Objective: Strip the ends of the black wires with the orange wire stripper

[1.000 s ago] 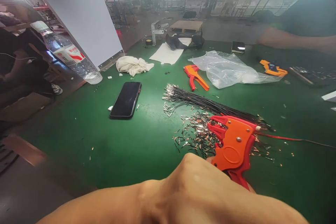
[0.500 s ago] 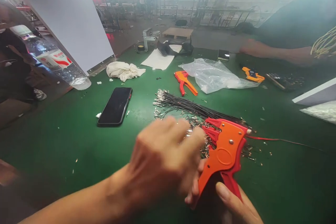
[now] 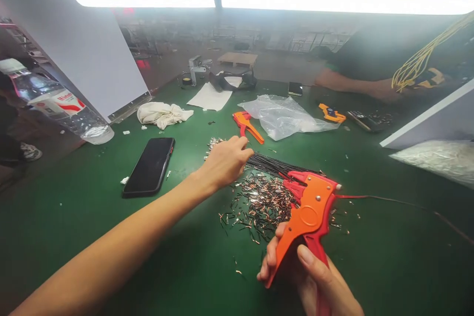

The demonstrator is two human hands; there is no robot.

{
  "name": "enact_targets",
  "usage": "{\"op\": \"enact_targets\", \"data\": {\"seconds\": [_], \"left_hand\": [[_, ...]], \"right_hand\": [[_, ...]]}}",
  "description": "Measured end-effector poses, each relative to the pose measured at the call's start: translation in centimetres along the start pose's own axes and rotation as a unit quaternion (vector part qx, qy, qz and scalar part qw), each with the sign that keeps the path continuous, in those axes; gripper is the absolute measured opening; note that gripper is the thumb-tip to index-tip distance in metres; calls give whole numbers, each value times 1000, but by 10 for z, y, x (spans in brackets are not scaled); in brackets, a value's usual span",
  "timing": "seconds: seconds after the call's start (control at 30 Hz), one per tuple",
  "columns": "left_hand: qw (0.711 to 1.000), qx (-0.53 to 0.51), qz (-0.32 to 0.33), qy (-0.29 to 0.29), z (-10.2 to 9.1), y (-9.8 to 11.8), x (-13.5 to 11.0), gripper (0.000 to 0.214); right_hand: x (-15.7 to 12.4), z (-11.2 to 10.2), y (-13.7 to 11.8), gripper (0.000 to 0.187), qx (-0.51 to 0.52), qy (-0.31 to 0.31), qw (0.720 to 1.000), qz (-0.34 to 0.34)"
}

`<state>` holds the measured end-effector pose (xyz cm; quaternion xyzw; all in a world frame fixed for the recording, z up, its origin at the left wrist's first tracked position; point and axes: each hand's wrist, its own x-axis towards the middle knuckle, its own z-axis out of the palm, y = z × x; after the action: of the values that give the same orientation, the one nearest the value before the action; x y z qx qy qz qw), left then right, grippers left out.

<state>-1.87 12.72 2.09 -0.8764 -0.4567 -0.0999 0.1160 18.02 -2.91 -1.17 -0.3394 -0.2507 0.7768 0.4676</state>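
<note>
My right hand (image 3: pixel 314 266) is wrapped round the handles of an orange and red wire stripper (image 3: pixel 309 215), its jaws pointing left. My left hand (image 3: pixel 227 158) reaches over the bundle of black wires (image 3: pixel 279 164), with its fingers bent and pressed together. Whether a wire is between those fingertips is hidden. Shiny metal ends (image 3: pixel 215 143) show at the left of the bundle. Just below it spreads a pile of cut wire scraps (image 3: pixel 264 202), part of it behind the stripper's jaws.
A black phone (image 3: pixel 150 167) lies to the left, with a crumpled white cloth (image 3: pixel 165 114) behind it. Farther back are a second orange stripper (image 3: pixel 248 127), a clear plastic bag (image 3: pixel 285 117) and a yellow tool (image 3: pixel 332 113). A water bottle (image 3: pixel 61 103) stands far left. Another person's arm (image 3: pixel 355 84) is opposite.
My left hand has moved away from the stripper's jaws, forward and left to the wire bundle. The right hand still holds the stripper. The view has tilted up and turned slightly right.
</note>
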Motion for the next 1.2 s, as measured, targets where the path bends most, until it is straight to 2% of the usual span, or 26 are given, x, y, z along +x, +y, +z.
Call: {"op": "enact_targets", "data": {"seconds": [0.2,0.33,0.53,0.73,0.97,1.1,1.2], "left_hand": [[998,8,48,-45,24,4,31,13],[994,18,69,-78,33,7,41,29],[992,33,77,-95,37,8,44,31],[991,41,83,-100,34,12,46,31],[992,53,81,-76,25,15,48,25],[994,53,84,-39,23,12,48,7],[995,41,85,-8,23,10,45,17]], "right_hand": [[3,0,-6,26,33,32,999,-13],[4,-4,-7,26,42,33,999,-10],[6,-8,-4,31,43,30,999,-2],[6,-6,-6,33,40,30,999,-1],[6,-7,-6,32,32,21,999,-8],[6,-8,-3,32,34,16,999,-10],[5,-8,-2,31,32,11,999,-14]]}}
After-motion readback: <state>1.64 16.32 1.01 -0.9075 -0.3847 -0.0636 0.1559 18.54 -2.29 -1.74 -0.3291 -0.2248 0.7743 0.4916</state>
